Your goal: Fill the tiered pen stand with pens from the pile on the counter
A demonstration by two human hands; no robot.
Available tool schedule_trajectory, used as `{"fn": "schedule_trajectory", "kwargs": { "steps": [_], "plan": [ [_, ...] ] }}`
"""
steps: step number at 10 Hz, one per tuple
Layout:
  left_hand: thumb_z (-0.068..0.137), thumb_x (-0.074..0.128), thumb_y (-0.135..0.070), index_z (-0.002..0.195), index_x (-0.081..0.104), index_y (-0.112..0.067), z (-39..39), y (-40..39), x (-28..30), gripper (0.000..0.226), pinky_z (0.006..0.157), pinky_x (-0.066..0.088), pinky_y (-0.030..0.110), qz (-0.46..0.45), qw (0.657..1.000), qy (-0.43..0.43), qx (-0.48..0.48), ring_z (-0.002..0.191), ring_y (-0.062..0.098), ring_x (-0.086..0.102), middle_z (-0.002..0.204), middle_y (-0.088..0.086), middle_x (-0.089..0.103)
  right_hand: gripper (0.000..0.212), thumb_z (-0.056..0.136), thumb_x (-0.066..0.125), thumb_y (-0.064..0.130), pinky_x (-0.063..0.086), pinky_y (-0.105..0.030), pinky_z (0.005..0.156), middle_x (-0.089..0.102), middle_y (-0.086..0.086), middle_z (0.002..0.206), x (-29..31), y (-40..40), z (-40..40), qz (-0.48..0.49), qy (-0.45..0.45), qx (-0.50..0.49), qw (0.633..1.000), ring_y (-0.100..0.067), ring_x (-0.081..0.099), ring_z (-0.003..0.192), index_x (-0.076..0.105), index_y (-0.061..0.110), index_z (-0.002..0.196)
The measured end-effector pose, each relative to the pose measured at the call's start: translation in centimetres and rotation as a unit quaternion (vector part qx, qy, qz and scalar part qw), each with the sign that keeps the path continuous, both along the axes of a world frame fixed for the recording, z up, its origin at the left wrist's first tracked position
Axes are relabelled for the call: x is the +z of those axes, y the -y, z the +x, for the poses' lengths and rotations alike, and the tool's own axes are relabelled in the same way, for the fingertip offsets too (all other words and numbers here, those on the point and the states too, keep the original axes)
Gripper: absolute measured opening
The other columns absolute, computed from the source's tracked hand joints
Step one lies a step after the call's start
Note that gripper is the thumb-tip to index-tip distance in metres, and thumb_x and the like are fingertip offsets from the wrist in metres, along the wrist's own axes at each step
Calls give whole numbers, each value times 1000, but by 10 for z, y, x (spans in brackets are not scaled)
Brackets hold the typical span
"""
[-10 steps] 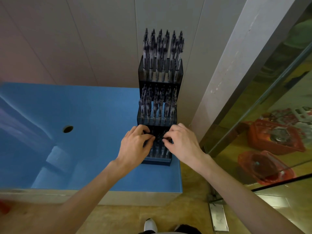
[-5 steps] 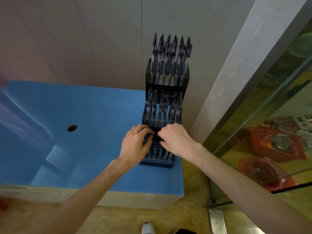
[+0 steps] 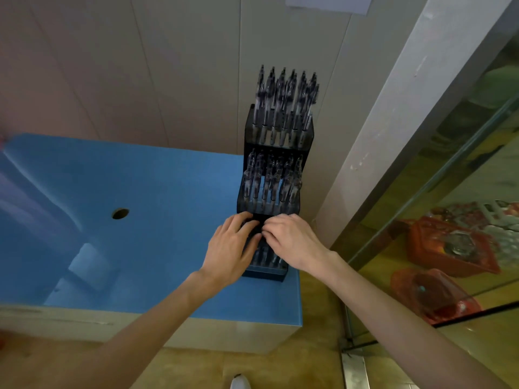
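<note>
While both hands work at its lowest step, the dark 3-tier pen stand (image 3: 276, 175) sits at the far right corner of the blue counter (image 3: 157, 197), against the pale wall panels (image 3: 168, 68). Pens (image 3: 285, 108) fill its 2 upper tiers. The left hand (image 3: 230, 249) and right hand (image 3: 292, 240) curl over the bottom tier's pens, fingertips meeting, hiding what they pinch. A round hole (image 3: 120, 213) lies well left; red baskets (image 3: 452, 248) show behind glass at right.
</note>
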State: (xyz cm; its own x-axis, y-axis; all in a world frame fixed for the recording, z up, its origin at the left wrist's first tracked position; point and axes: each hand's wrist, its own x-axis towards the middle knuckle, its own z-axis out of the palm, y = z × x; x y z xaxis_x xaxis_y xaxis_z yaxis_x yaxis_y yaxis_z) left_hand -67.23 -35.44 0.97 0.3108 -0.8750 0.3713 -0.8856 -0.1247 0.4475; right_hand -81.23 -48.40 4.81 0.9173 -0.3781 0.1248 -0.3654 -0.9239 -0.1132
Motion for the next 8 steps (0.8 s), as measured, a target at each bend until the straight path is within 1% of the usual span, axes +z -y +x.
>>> {"fn": "schedule_trajectory", "kwargs": {
  "steps": [1,2,3,4,5,6,7,8],
  "plan": [
    [109,32,-41,144,51,-17,-7,-4,0,47,110,44,39,27,999,19,-11,140,19,42,148,-2,50,36,108,39,32,41,-36,103,68,5,122,-6,-9,-8,5,27,-15,1000,-14,58,117,69,18,121],
    [105,17,-48,156,37,-16,-11,-7,-3,63,121,32,41,77,996,33,-11,152,20,26,162,1,36,39,109,37,32,35,-37,114,62,1,138,-10,-17,-14,8,46,-33,998,-16,50,131,64,15,132],
    [105,22,-47,162,18,-16,-17,-13,-1,65,126,20,39,124,991,51,-14,157,20,11,170,2,14,45,110,35,36,23,-40,123,46,-2,155,-12,-29,-21,12,46,-48,998,-19,34,146,53,14,145],
    [106,37,-41,163,5,-18,-20,-19,10,69,126,18,41,174,982,66,-21,157,22,3,171,1,-3,52,110,34,38,12,-41,125,25,-2,166,-11,-41,-31,20,25,-70,997,-21,13,155,34,17,157],
    [105,43,-44,163,-2,-18,-20,-29,19,78,127,15,41,228,965,123,-28,158,25,-1,170,2,-11,61,109,34,44,10,-42,126,13,-2,170,-7,-52,-44,18,10,-83,996,-21,2,157,20,17,162],
    [105,37,-49,163,-2,-17,-27,-39,29,77,127,13,42,265,951,157,-4,157,28,-1,170,5,-9,69,107,33,51,9,-43,126,7,-4,170,-4,-60,-54,27,-14,-117,993,-23,-1,157,11,17,163],
    [106,27,-56,163,1,-15,-33,-48,45,75,126,13,46,292,938,185,36,157,31,1,170,10,-5,74,106,31,55,10,-48,126,5,-10,170,9,-69,-55,54,-49,-165,984,-29,-1,157,9,13,162],
    [105,23,-59,163,1,-16,-32,-53,69,75,126,13,48,303,932,190,52,157,32,2,170,12,-5,75,105,31,57,12,-50,125,9,-10,170,30,-85,-50,80,-22,-193,978,-30,0,156,10,13,162]
  ]
}}
